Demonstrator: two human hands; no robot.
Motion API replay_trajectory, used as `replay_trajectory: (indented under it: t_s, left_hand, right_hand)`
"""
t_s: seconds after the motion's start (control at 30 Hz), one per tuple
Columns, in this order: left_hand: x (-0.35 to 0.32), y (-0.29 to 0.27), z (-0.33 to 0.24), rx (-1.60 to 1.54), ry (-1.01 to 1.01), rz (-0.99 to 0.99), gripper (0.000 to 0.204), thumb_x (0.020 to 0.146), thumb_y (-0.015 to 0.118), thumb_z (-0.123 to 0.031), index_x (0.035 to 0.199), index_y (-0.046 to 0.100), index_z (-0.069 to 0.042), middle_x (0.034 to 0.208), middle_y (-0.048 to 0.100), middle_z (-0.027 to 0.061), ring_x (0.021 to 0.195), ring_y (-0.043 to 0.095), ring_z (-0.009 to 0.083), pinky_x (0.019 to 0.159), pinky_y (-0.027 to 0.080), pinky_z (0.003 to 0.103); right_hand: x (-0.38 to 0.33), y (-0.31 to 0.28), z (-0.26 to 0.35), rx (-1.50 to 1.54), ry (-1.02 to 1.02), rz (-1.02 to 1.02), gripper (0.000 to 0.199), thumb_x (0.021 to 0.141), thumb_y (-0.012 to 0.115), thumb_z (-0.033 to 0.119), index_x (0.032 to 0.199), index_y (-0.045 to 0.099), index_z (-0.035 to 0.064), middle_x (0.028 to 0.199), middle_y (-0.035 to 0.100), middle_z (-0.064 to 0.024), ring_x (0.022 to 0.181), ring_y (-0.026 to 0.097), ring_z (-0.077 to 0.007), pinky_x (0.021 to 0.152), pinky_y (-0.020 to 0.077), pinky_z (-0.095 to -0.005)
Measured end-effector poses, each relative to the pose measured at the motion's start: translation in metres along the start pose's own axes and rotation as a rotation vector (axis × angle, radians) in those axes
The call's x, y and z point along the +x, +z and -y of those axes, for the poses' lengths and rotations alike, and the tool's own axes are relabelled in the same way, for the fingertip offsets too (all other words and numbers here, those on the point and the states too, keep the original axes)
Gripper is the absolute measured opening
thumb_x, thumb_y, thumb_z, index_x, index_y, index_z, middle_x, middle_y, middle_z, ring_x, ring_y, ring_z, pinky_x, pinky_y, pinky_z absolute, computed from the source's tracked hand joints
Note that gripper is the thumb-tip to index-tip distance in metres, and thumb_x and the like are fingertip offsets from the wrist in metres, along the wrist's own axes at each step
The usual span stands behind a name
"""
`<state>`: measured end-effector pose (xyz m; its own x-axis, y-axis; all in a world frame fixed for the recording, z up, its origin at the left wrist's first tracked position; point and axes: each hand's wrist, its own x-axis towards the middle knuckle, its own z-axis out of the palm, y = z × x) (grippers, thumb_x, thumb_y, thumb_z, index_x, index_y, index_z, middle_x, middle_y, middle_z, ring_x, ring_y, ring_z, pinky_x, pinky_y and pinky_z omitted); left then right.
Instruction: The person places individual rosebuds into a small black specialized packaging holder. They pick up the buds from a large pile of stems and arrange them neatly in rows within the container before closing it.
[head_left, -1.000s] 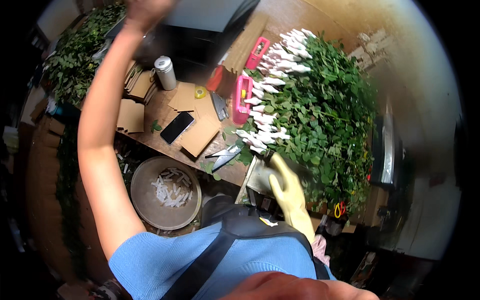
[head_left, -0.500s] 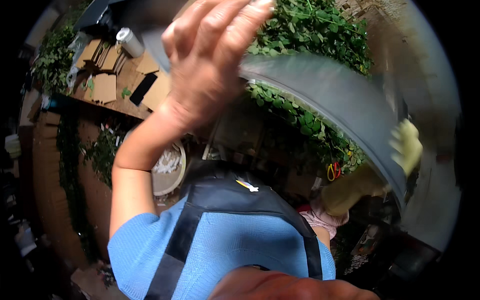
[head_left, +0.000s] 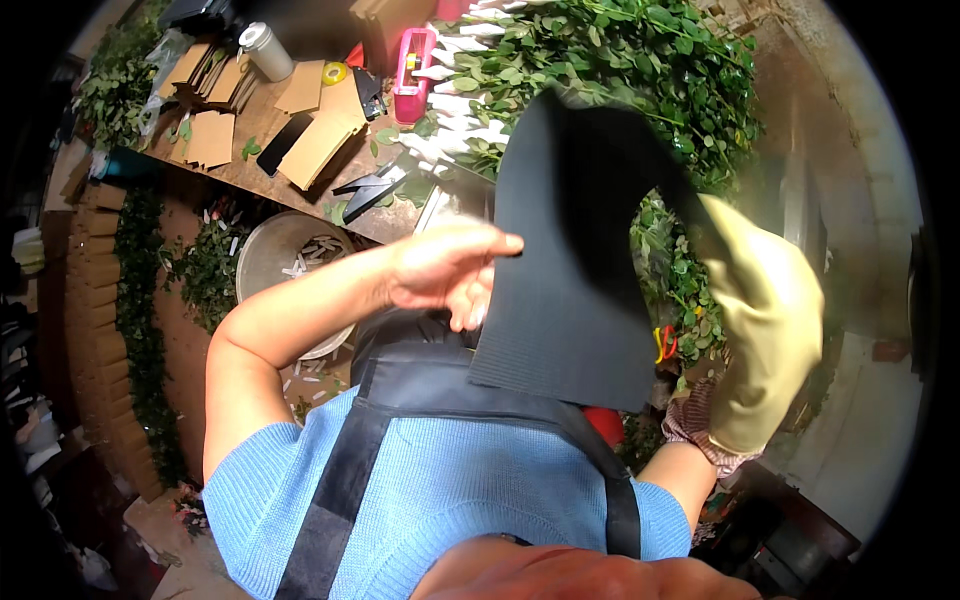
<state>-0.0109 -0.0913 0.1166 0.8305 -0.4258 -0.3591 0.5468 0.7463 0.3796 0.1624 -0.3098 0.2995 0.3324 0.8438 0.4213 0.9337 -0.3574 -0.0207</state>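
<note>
Black sheet [head_left: 560,330] stands curved in front of the chest, its lower edge over the dark apron [head_left: 440,392] and its top bending away to the right. The bare left hand [head_left: 450,270] pinches its left edge, thumb on the near face and fingers curled below. The right hand, in a pale yellow glove [head_left: 765,310], is at the sheet's right end; the sheet hides its fingertips, so I cannot tell how they close. Beyond the left forearm sits a round basin [head_left: 262,250] with small white pieces in it. Farther on, the wooden table [head_left: 258,120] bears a grey cutting tool [head_left: 372,192], a phone [head_left: 283,146] beside brown card [head_left: 325,150], and a pink tape holder [head_left: 412,100]. Leafy stems [head_left: 600,60] with white ends lie beyond the sheet. A white cup [head_left: 265,52] stands toward the back left.
</note>
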Motion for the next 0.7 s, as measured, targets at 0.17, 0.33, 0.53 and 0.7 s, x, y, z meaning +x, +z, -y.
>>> replay_trajectory:
  t_s: [0.17,0.33,0.53,0.7]
  left_hand:
    - [-0.004,-0.097,0.033,-0.118,-0.143,-0.178,0.050,0.105,0.055,-0.045,0.078,0.062,-0.004,0.067,0.069,0.0142,0.058,0.071,0.0234,0.044,0.054,0.030]
    - [-0.009,-0.172,-0.024,1.248,-0.397,-0.699,0.045,0.100,0.063,-0.043,0.080,0.069,-0.003,0.067,0.069,0.0125,0.068,0.075,0.0286,0.059,0.057,0.040]
    - [0.080,-0.205,0.023,1.980,0.412,0.010,0.059,0.097,0.061,-0.041,0.141,0.054,-0.003,0.135,0.064,0.0202,0.122,0.063,0.0397,0.104,0.050,0.049]
    - [0.101,-0.270,0.037,2.272,0.740,0.008,0.099,0.091,0.055,-0.069,0.159,0.030,-0.001,0.166,0.032,0.0174,0.155,0.027,0.0326,0.127,0.016,0.050]
  right_hand:
    - [0.027,0.111,0.000,-0.059,-0.075,0.608,0.014,0.093,0.070,0.027,0.102,0.073,0.0172,0.089,0.073,-0.0122,0.083,0.071,-0.0338,0.070,0.0567,-0.0441]
    - [0.011,0.234,0.017,-0.024,0.181,0.862,0.016,0.101,0.053,0.029,0.103,0.061,0.0160,0.101,0.074,-0.0096,0.096,0.069,-0.0358,0.078,0.0546,-0.0458]
    - [0.033,0.229,0.042,-0.051,0.244,0.995,0.015,0.104,0.051,0.032,0.109,0.061,0.0212,0.110,0.074,-0.0082,0.102,0.069,-0.0339,0.083,0.0559,-0.0445]
    - [0.013,0.215,0.043,0.141,0.192,0.426,0.033,0.100,0.064,0.030,0.131,0.066,0.0181,0.124,0.073,-0.0119,0.109,0.070,-0.0334,0.093,0.0561,-0.0402]
